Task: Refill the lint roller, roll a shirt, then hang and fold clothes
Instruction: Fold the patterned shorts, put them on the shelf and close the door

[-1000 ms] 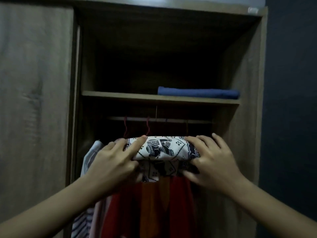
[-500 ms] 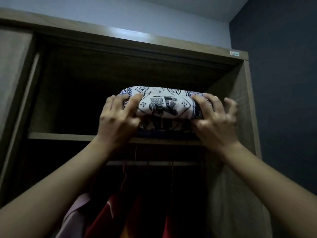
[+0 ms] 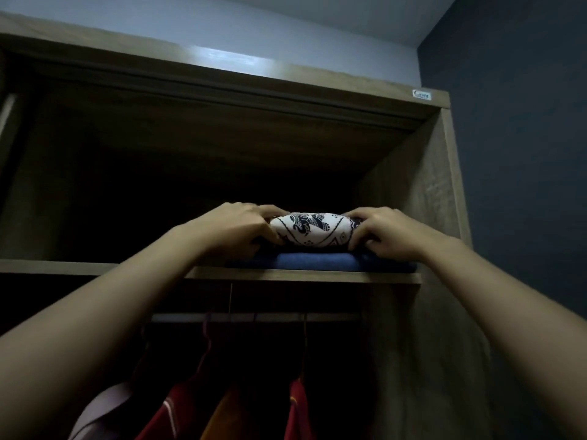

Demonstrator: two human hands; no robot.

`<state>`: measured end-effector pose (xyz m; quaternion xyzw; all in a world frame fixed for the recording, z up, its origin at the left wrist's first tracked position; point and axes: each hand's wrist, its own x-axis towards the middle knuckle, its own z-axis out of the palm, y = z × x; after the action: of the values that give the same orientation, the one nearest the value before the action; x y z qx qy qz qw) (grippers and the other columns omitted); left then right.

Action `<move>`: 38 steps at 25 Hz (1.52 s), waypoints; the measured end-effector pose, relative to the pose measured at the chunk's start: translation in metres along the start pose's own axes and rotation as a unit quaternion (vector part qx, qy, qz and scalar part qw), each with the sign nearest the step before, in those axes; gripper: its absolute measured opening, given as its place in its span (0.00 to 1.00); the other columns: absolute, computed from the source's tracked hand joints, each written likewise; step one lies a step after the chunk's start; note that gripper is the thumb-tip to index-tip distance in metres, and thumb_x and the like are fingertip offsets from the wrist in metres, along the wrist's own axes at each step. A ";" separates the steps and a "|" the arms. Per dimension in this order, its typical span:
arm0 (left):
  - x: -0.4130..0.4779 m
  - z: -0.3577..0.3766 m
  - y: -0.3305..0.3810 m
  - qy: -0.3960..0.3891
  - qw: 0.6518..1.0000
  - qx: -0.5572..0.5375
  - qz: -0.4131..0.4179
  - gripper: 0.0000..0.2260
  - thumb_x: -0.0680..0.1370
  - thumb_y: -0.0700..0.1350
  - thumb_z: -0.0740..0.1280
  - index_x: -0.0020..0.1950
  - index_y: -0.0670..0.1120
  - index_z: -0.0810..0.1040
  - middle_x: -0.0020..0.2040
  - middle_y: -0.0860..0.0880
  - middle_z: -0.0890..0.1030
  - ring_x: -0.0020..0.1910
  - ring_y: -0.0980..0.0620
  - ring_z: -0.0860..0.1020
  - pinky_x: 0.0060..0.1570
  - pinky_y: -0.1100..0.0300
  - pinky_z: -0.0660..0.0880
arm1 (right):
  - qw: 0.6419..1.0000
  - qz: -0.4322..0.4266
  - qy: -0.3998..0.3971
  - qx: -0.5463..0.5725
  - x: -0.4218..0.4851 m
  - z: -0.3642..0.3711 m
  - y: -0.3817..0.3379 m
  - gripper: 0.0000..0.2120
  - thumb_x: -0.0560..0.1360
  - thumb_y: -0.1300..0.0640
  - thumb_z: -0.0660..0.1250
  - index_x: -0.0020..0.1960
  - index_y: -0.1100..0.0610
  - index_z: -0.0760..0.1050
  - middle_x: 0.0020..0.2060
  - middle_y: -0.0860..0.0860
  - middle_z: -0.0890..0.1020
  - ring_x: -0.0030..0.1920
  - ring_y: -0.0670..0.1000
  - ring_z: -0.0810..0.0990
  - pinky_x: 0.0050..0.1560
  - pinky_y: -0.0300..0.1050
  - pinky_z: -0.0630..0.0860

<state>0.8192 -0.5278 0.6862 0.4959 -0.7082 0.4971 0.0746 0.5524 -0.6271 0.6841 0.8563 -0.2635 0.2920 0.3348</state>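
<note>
Left hand (image 3: 233, 227) grips the left end of the folded patterned garment (image 3: 313, 229), fingers curled around it. Garment sits between both hands, resting on a folded blue cloth (image 3: 317, 261) on the wardrobe shelf (image 3: 301, 276). Right hand (image 3: 386, 231) grips its right end.

Single head-worn view, tilted up into an open wardrobe.

The wide-angle camera is close in front of the wardrobe (image 3: 422, 192) and looks up past the front edge of its shelf (image 3: 143, 268) to the underside of the top panel. Both forearms reach in from the lower corners, and the left hand (image 3: 241, 227) and right hand (image 3: 390, 233) meet on a folded cloth (image 3: 313, 228) near mid-frame. The hanging rail (image 3: 254, 317) lies low in the frame, and a dark wall (image 3: 524, 154) fills the right edge.
</note>
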 end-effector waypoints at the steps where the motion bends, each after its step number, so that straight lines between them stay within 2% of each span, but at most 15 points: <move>1: -0.003 0.001 -0.003 0.010 0.998 -0.066 -0.002 0.22 0.74 0.46 0.65 0.65 0.63 0.71 0.75 0.54 0.61 0.66 0.48 0.70 0.57 0.50 0.73 | 0.999 0.011 0.029 0.031 -0.001 -0.002 0.003 0.14 0.68 0.64 0.66 0.50 0.49 0.75 0.64 0.48 0.74 0.62 0.53 0.75 0.58 0.47 0.72; 4: -0.002 0.002 0.007 0.007 0.990 -0.136 -0.028 0.35 0.76 0.49 0.64 0.70 0.70 0.44 0.75 0.53 0.61 0.66 0.47 0.71 0.60 0.49 0.72 | 0.998 0.036 0.026 0.048 0.002 -0.003 0.009 0.23 0.67 0.62 0.68 0.58 0.51 0.63 0.58 0.52 0.76 0.57 0.55 0.76 0.55 0.52 0.73; 6: 0.006 0.007 0.012 -0.004 0.992 -0.091 -0.090 0.39 0.78 0.49 0.62 0.69 0.68 0.32 0.74 0.51 0.64 0.63 0.45 0.74 0.57 0.50 0.73 | 0.998 0.029 -0.021 -0.058 0.007 -0.006 0.011 0.27 0.68 0.57 0.68 0.65 0.52 0.62 0.56 0.53 0.76 0.57 0.55 0.74 0.55 0.49 0.71; 9: 0.020 0.012 0.012 -0.025 0.992 0.057 -0.106 0.31 0.80 0.43 0.59 0.77 0.52 0.45 0.72 0.46 0.67 0.64 0.43 0.73 0.56 0.49 0.74 | 0.948 -0.014 0.003 -0.318 0.013 -0.007 0.012 0.28 0.71 0.49 0.65 0.69 0.51 0.62 0.60 0.49 0.76 0.61 0.53 0.71 0.58 0.49 0.64; 11: 0.022 0.018 0.013 -0.006 0.991 0.070 -0.110 0.25 0.80 0.43 0.57 0.75 0.49 0.54 0.70 0.46 0.69 0.64 0.43 0.72 0.55 0.48 0.75 | 0.936 -0.004 0.014 -0.353 0.011 -0.001 0.013 0.27 0.73 0.50 0.62 0.70 0.51 0.61 0.62 0.50 0.74 0.63 0.53 0.71 0.61 0.50 0.63; 15: 0.026 0.026 0.007 -0.003 0.996 -0.057 -0.065 0.25 0.78 0.40 0.61 0.73 0.56 0.62 0.67 0.49 0.73 0.62 0.47 0.73 0.59 0.51 0.72 | 0.967 0.044 -0.083 -0.237 0.006 0.009 0.022 0.22 0.76 0.57 0.59 0.70 0.53 0.62 0.61 0.54 0.73 0.60 0.56 0.74 0.59 0.52 0.72; 18: 0.025 0.023 -0.005 -0.075 0.966 -0.218 -0.114 0.25 0.78 0.43 0.62 0.73 0.58 0.61 0.65 0.49 0.75 0.60 0.51 0.74 0.62 0.53 0.71 | 0.974 0.060 -0.124 -0.182 0.007 -0.001 0.025 0.26 0.72 0.56 0.64 0.68 0.51 0.62 0.60 0.52 0.72 0.62 0.55 0.72 0.61 0.51 0.69; 22: 0.028 0.030 0.002 -0.093 0.978 -0.118 -0.147 0.25 0.80 0.49 0.57 0.75 0.57 0.54 0.74 0.49 0.65 0.68 0.47 0.69 0.67 0.47 0.66 | 0.978 0.050 -0.127 -0.155 0.006 -0.003 0.023 0.20 0.69 0.58 0.65 0.59 0.55 0.65 0.59 0.53 0.72 0.60 0.56 0.72 0.62 0.50 0.66; 24: 0.029 0.026 0.005 -0.110 0.974 -0.125 -0.156 0.24 0.79 0.46 0.57 0.74 0.57 0.57 0.70 0.48 0.70 0.64 0.46 0.72 0.63 0.48 0.69 | 0.981 0.089 -0.155 -0.070 0.005 -0.004 0.020 0.14 0.70 0.62 0.64 0.52 0.56 0.62 0.55 0.57 0.75 0.51 0.56 0.75 0.49 0.47 0.69; 26: 0.029 0.015 0.008 -0.153 0.957 -0.179 -0.172 0.20 0.79 0.47 0.57 0.71 0.55 0.64 0.63 0.47 0.75 0.58 0.47 0.75 0.57 0.51 0.72 | 0.973 0.133 -0.186 -0.025 0.003 -0.004 0.020 0.15 0.70 0.62 0.62 0.53 0.56 0.61 0.53 0.59 0.77 0.45 0.55 0.74 0.44 0.47 0.69; 30: 0.023 0.006 0.009 -0.169 0.928 -0.249 -0.219 0.21 0.79 0.56 0.49 0.56 0.46 0.76 0.54 0.42 0.77 0.48 0.46 0.75 0.49 0.51 0.71 | 0.968 0.144 -0.204 0.001 0.000 0.002 0.020 0.30 0.70 0.55 0.62 0.70 0.48 0.58 0.64 0.53 0.74 0.61 0.55 0.75 0.62 0.52 0.71; 32: 0.023 0.006 0.013 -0.181 0.899 -0.297 -0.265 0.22 0.79 0.60 0.48 0.56 0.50 0.75 0.60 0.43 0.76 0.53 0.46 0.75 0.53 0.50 0.70 | 0.964 0.152 -0.211 -0.044 0.000 0.003 0.016 0.33 0.71 0.53 0.61 0.74 0.50 0.54 0.71 0.53 0.67 0.69 0.54 0.68 0.69 0.52 0.63; 34: 0.023 0.007 0.019 -0.135 0.905 -0.311 -0.257 0.25 0.80 0.61 0.47 0.71 0.51 0.66 0.73 0.47 0.66 0.70 0.46 0.66 0.69 0.52 0.59 | 0.960 0.152 -0.213 -0.105 -0.001 -0.001 0.009 0.37 0.72 0.53 0.61 0.76 0.55 0.47 0.76 0.54 0.56 0.75 0.51 0.57 0.74 0.52 0.51; 35: 0.020 0.007 0.022 -0.071 0.915 -0.312 -0.244 0.26 0.81 0.59 0.46 0.75 0.49 0.60 0.76 0.48 0.60 0.74 0.49 0.59 0.71 0.57 0.53 | 0.966 0.140 -0.188 -0.111 -0.002 -0.005 0.005 0.38 0.72 0.53 0.60 0.76 0.57 0.45 0.77 0.53 0.51 0.76 0.50 0.53 0.75 0.52 0.47; 38: -0.009 0.001 0.037 0.124 0.893 -0.358 -0.243 0.23 0.82 0.53 0.49 0.75 0.44 0.57 0.76 0.48 0.58 0.75 0.55 0.55 0.70 0.64 0.49 | 0.994 0.098 -0.007 -0.049 -0.018 -0.010 -0.027 0.35 0.72 0.47 0.53 0.76 0.58 0.49 0.77 0.54 0.54 0.76 0.50 0.53 0.74 0.48 0.48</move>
<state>0.7956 -0.5223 0.6571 0.5264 -0.6808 0.2336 0.4527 0.5543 -0.5979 0.6663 0.8110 -0.3626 0.3043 0.3438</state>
